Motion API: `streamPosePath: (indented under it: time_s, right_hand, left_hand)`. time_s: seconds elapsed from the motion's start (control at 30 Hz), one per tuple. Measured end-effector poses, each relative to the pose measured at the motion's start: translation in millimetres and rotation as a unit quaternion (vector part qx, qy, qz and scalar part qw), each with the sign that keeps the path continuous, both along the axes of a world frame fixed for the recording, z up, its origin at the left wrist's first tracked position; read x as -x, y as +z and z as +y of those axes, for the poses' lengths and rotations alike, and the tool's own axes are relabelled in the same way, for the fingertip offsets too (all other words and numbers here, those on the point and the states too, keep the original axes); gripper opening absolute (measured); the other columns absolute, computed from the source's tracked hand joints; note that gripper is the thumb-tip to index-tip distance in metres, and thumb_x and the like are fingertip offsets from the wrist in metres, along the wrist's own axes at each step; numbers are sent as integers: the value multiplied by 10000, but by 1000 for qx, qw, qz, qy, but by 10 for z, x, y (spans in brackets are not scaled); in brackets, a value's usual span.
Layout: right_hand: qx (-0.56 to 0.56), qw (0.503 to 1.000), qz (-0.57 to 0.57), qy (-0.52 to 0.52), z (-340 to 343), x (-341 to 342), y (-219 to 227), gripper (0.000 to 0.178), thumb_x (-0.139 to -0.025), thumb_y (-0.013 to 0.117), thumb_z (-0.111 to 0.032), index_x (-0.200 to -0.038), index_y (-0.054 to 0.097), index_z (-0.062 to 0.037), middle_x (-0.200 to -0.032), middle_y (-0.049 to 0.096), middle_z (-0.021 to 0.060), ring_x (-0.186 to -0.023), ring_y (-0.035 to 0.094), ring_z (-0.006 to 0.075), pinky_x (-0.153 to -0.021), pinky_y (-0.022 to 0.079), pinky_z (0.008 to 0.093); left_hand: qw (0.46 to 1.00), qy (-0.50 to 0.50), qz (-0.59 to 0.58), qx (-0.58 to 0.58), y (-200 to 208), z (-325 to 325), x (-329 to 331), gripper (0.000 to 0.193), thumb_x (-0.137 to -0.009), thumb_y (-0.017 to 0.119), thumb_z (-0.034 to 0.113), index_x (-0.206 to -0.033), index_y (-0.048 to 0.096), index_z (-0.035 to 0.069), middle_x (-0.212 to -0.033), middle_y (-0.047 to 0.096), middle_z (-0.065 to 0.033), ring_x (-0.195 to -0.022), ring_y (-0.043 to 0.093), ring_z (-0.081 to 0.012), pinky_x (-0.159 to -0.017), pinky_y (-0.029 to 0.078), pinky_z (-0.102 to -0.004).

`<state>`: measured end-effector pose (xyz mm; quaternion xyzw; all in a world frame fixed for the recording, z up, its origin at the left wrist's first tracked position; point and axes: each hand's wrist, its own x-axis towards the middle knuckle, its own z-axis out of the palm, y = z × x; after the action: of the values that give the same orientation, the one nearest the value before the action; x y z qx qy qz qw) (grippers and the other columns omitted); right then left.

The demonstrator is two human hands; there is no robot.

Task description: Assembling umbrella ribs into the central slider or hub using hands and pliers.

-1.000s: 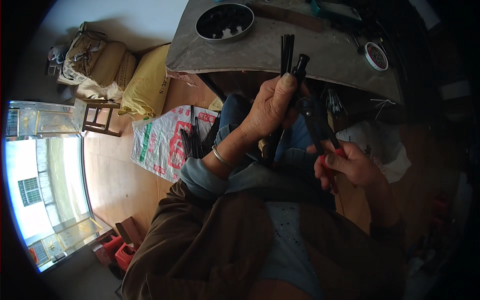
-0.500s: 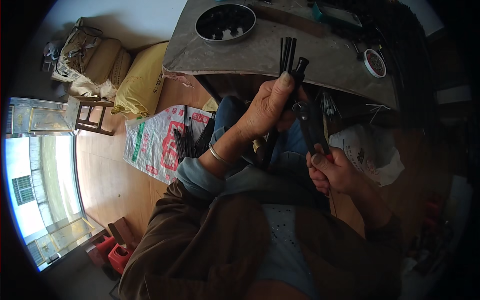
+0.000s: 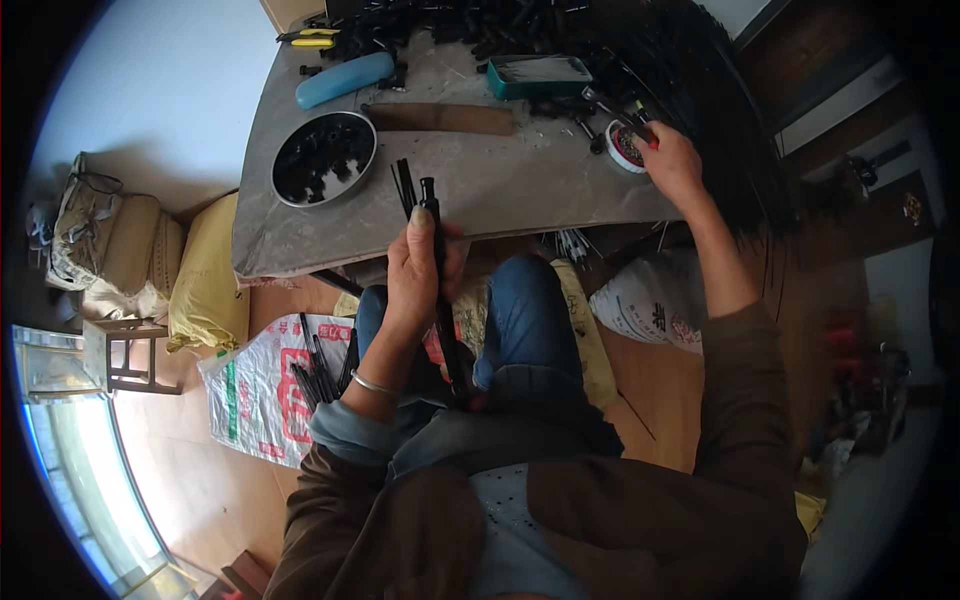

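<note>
- Centre: one left hand (image 3: 410, 270), closed around one thick black rod (image 3: 432, 206) and a few thin black rods (image 3: 403, 185), perhaps three, as they overlap.
- The thick rod's long axis runs nearly upright, knobbed end toward the frame's top.
- Upper right: one right hand (image 3: 677, 165) gripping one pair of pliers (image 3: 624, 119), head pointing upper left, by one small dish (image 3: 612, 150).
- Upper left: one round pan (image 3: 340, 186), one blue case (image 3: 345, 80).

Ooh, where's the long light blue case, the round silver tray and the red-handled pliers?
Long light blue case (image 3: 345, 81), head view: middle of top.
Round silver tray (image 3: 340, 186), head view: bare inside bottom.
Red-handled pliers (image 3: 620, 117), head view: dark metal middle.
</note>
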<state>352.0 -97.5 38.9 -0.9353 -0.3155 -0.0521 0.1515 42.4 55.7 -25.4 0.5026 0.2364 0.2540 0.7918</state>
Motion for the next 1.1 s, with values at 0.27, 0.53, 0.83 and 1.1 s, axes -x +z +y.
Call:
streamPosePath:
  time_s: [0.27,0.53,0.83,1.1]
  right_hand:
    - [91,995,31,11,258,-204,-26,287,-840,623,-328,-984,664,-83,-957,664,144,-937,618,343,-789,485,425]
    - [62,998,23,6,245,-251,119,307,-847,604,-331,-1037,670,-98,-1001,662,138,-962,618,332,-816,488,416]
    - [-101,986,134,18,75,-407,-6,290,-866,615,-319,-905,622,-32,-815,626,101,-710,596,221,-663,478,348]
    - [-438,475,747,158,184,1170,-102,223,-926,585,-252,-800,552,-71,-787,536,27,-575,408,84,-562,354,258]
  left_hand:
    - [1000,-7,17,14,-28,32,17,601,-953,366,578,-942,531,-1,-515,412,-5,-387,369,-87,-367,294,-237]
    - [1000,-9,10,18,-21,4,20,586,-953,376,573,-953,540,11,-529,427,-1,-398,377,-80,-381,302,-226]
    - [999,-31,-18,-29,190,-265,18,526,-973,383,516,-961,535,12,-593,454,-7,-432,402,-78,-395,339,-223]
    - [995,42,-14,-93,381,-435,239,495,-997,362,466,-1005,544,5,-656,494,-7,-477,425,-67,-449,344,-208]
